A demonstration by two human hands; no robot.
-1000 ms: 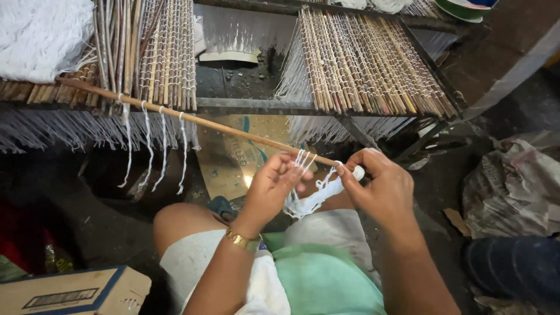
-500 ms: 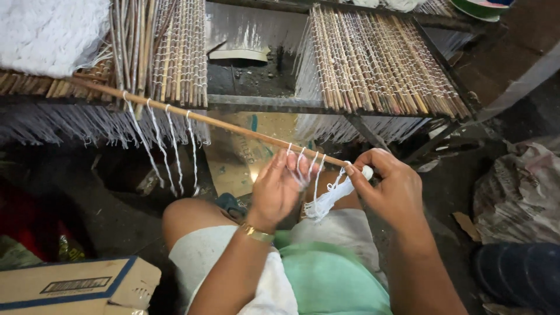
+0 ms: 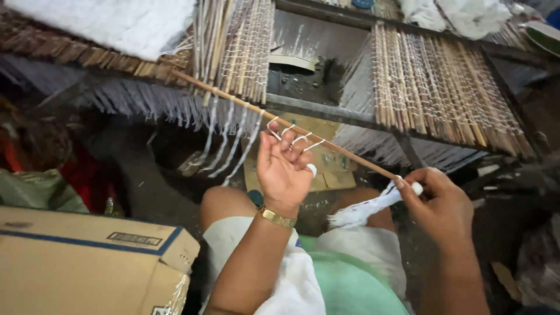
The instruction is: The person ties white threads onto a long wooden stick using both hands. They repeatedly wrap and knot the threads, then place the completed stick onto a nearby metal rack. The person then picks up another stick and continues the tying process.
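Gold bracelet (image 3: 277, 217) (left wrist), white shorts (image 3: 291, 280), green shirt (image 3: 350, 289)

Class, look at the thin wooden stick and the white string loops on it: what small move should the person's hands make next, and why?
Probably the left hand should slide its white string loops up the thin wooden stick toward the hanging strings. The loops sit spread on its fingers around the stick, while the right hand pinches the stick's end with the white string bundle.
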